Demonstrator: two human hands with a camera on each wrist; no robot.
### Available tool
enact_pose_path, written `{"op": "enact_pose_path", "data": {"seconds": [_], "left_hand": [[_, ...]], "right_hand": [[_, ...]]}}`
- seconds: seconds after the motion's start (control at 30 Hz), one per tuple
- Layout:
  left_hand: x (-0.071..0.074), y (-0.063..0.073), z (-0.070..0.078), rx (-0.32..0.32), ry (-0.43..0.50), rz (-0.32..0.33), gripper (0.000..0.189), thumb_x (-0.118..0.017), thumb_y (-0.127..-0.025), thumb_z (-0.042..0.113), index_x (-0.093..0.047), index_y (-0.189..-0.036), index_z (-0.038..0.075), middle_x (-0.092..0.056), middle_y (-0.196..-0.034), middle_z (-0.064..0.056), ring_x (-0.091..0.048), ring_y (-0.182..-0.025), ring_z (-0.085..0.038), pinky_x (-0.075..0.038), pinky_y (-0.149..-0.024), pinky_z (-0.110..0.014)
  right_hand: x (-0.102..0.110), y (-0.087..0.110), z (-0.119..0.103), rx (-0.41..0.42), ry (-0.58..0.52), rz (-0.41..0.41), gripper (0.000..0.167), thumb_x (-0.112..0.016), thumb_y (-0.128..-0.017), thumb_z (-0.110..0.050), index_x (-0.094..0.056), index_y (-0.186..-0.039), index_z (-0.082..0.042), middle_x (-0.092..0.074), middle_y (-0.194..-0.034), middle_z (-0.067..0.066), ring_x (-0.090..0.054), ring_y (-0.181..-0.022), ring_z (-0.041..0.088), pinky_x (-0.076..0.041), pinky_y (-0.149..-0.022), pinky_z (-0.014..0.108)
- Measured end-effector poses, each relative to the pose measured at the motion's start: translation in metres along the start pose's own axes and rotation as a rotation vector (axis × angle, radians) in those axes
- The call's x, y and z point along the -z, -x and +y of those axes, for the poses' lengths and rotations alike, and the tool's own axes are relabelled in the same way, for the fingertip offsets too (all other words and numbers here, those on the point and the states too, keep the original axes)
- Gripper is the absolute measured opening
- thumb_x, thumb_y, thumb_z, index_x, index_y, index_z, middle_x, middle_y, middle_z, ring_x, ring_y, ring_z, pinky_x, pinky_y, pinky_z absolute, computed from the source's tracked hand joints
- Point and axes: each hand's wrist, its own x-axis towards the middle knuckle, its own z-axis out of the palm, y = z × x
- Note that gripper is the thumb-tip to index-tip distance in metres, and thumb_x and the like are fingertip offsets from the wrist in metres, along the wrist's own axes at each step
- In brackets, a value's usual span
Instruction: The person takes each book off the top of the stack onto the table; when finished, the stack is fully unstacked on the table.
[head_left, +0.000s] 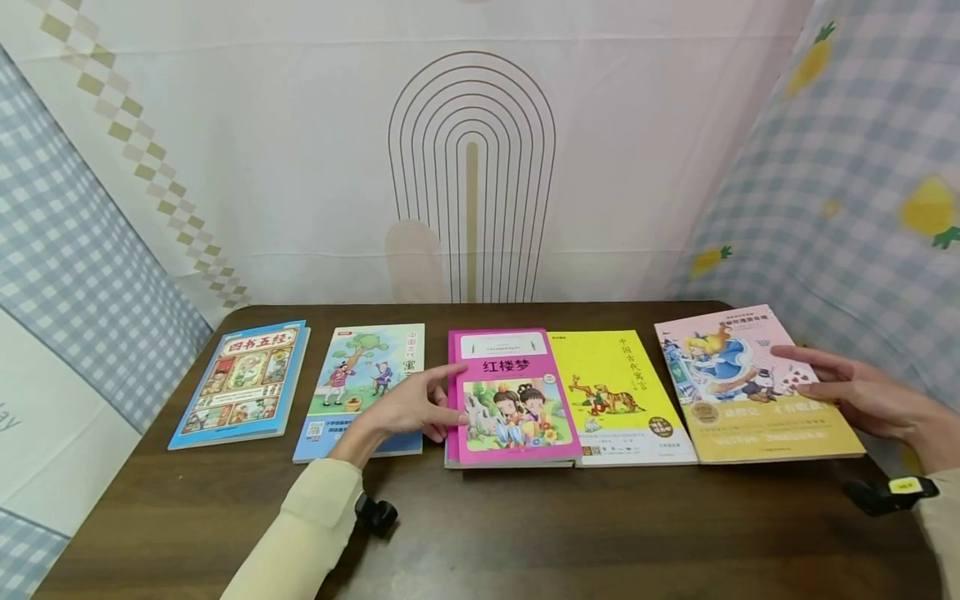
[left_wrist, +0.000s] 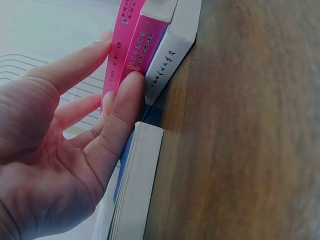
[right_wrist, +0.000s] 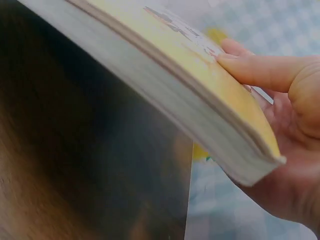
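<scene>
Near the middle, my left hand (head_left: 405,406) reaches over the blue-and-green book (head_left: 367,367) to the left edge of a magenta book (head_left: 517,408). That book lies on a stack; in the left wrist view, pink spines (left_wrist: 140,47) show above a white spine (left_wrist: 172,57). One fingertip (left_wrist: 132,82) presses on the pink spine, and the thumb reaches the cover's edge. At the far right, my right hand (head_left: 862,396) grips the pink-and-yellow book (head_left: 765,429) by its right side. Its thumb lies on the cover, the other fingers mostly hidden beneath. That book tilts in the right wrist view.
A yellow book (head_left: 622,400) lies between the magenta stack and the pink-and-yellow book. Farther left is a blue-bordered book (head_left: 243,383). All of them are on a dark wooden table (head_left: 555,533), with a patterned cloth (head_left: 315,150) behind and checked cloth at the sides.
</scene>
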Motion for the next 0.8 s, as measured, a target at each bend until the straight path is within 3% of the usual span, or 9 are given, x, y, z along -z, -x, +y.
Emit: {"op": "enact_pose_path", "data": {"seconds": [0.3, 0.47, 0.67, 0.8], "left_hand": [[0.000, 0.000, 0.000, 0.004, 0.004, -0.001, 0.086, -0.085, -0.092, 0.019, -0.040, -0.165, 0.021, -0.055, -0.097, -0.014, -0.070, -0.069, -0.022, -0.064, -0.063, -0.033], [0.000, 0.000, -0.001, 0.012, 0.004, 0.004, 0.085, -0.085, -0.092, 0.018, -0.040, -0.164, 0.021, -0.055, -0.097, -0.014, -0.069, -0.068, -0.022, -0.063, -0.062, -0.033], [-0.001, 0.000, -0.001, 0.013, 0.006, 0.000, 0.085, -0.085, -0.092, 0.019, -0.040, -0.165, 0.021, -0.056, -0.096, -0.014, -0.069, -0.068, -0.021, -0.063, -0.062, -0.032], [0.000, 0.000, 0.000, 0.018, 0.005, 0.002, 0.086, -0.085, -0.092, 0.019, -0.040, -0.165, 0.021, -0.057, -0.096, -0.014, -0.069, -0.069, -0.022, -0.063, -0.062, -0.031]], "right_hand": [[0.007, -0.008, 0.014, -0.084, 0.088, -0.011, 0.061, -0.056, -0.110, -0.014, -0.042, -0.153, -0.055, -0.050, -0.120, -0.034, -0.067, -0.107, 0.006, -0.062, -0.089, 0.039], [0.001, -0.015, 0.007, -0.122, 0.152, -0.006, 0.065, -0.058, -0.109, -0.018, -0.034, -0.161, -0.051, -0.041, -0.140, -0.007, -0.063, -0.110, 0.007, -0.059, -0.093, 0.036], [-0.006, -0.024, 0.000, -0.132, 0.173, -0.008, 0.065, -0.055, -0.109, -0.013, -0.036, -0.159, -0.050, -0.027, -0.159, 0.031, -0.063, -0.110, 0.014, -0.059, -0.091, 0.038], [-0.010, -0.028, 0.002, -0.111, 0.199, -0.007, 0.067, -0.054, -0.108, -0.010, -0.034, -0.164, -0.039, -0.004, -0.167, 0.039, -0.060, -0.112, 0.011, -0.058, -0.091, 0.033]]}}
